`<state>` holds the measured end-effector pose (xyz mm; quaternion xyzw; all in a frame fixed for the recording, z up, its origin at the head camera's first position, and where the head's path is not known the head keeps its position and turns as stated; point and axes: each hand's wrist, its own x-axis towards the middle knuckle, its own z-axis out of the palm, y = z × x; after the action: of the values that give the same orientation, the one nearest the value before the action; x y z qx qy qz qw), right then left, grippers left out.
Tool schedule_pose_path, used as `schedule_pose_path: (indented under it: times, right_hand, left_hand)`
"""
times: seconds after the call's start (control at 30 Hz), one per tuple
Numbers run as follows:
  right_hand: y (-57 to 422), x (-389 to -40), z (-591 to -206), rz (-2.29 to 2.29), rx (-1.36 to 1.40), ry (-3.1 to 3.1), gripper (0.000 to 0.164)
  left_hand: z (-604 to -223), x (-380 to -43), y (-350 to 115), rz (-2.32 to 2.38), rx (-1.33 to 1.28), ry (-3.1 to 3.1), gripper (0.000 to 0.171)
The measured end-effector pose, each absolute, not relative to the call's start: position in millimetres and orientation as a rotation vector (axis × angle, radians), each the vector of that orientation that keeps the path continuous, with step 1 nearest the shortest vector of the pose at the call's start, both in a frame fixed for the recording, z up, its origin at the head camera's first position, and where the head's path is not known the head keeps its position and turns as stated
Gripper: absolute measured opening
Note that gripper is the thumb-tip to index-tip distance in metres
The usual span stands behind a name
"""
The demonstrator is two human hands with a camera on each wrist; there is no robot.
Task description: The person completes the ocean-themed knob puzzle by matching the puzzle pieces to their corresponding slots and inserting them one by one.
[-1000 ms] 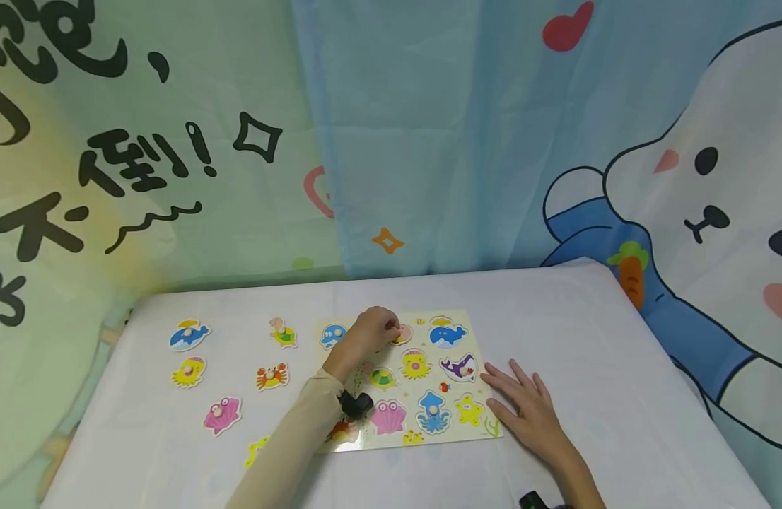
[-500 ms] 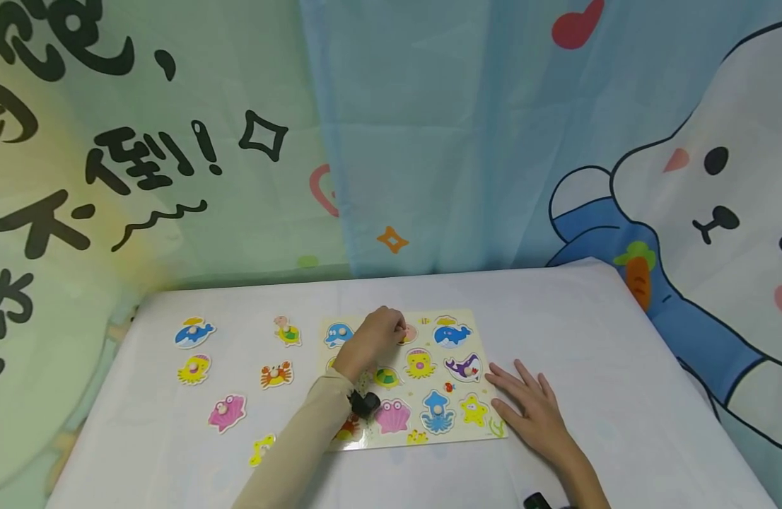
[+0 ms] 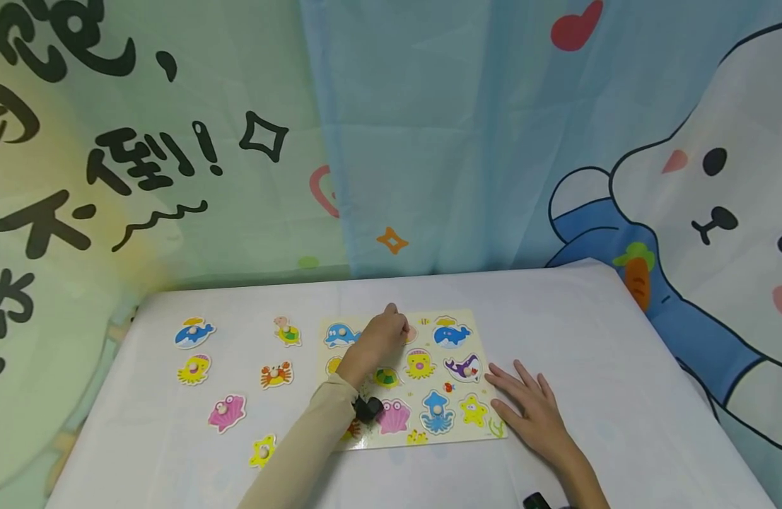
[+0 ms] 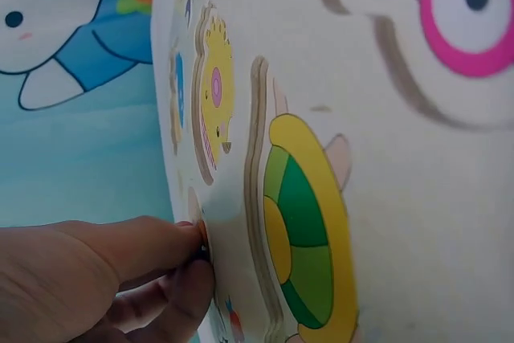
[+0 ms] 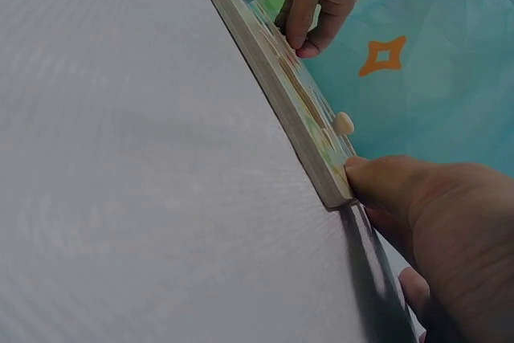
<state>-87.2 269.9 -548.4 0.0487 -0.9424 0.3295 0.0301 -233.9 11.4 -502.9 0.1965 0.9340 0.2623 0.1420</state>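
Touching the puzzle board [image 3: 412,390] are both hands [image 3: 380,341] [image 3: 529,410].

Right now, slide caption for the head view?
Left fingers over a cream rectangular wooden sea-animal puzzle board, right fingers at its edge.

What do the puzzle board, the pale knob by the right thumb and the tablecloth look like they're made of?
Puzzle board: probably wood or fibreboard with a smooth printed face; its cut edges look bare and brown.
Knob: smooth, pale and rounded, perhaps wood, though plastic is possible.
Tablecloth: likely fabric, matte white, judging by its soft folds at the far right corner.
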Motion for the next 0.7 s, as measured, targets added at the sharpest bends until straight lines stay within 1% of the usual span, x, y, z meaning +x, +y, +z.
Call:
schedule_pose_path:
  times: [0.23, 0.4, 0.7]
  right_hand:
    - [269.2, -87.6, -547.6, 1.011, 0.155, -2.898, 0.041]
    - [269.4, -87.9, -547.5, 0.995, 0.158, -2.899, 0.042]
    - [268.9, -87.7, -547.2, 1.006, 0.145, -2.913, 0.041]
  left_hand:
    - [-505.8, -234.9, 10.9, 0.742, 0.572, 2.721, 0.008]
    - [-507.3, -234.7, 10.3, 0.72, 0.624, 2.757, 0.007]
    - [-508.5, -228.4, 7.6, 0.622, 0.675, 2.798, 0.01]
